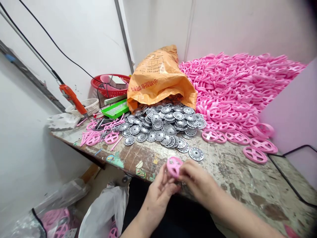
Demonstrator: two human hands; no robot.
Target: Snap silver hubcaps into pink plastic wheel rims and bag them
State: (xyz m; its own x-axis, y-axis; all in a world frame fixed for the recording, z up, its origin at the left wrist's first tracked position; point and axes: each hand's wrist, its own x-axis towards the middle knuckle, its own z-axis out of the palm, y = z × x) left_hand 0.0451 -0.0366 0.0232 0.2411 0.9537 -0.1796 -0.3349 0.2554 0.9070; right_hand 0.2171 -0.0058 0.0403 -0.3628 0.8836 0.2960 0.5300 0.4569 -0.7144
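My left hand (159,191) and my right hand (199,180) are closed together on a small pink spoked wheel (174,165) at the table's front edge. The wheel is held tilted, its cross-shaped spokes facing partly up. Left fingers support it from the left and below, while right fingertips pinch its right rim. Just beyond the hands lies a single silver-grey disc (196,154), with a ring of slots round its edge. A heap of similar discs (158,124) spills from an orange printed sack (159,79).
A large mound of pink wheels (232,89) fills the back right. Pink wheels and rods (92,139) lie at the left, near a green tray (115,109), a red basket (96,86) and a hanging orange electric screwdriver (72,99). Plastic bags (102,211) stand below.
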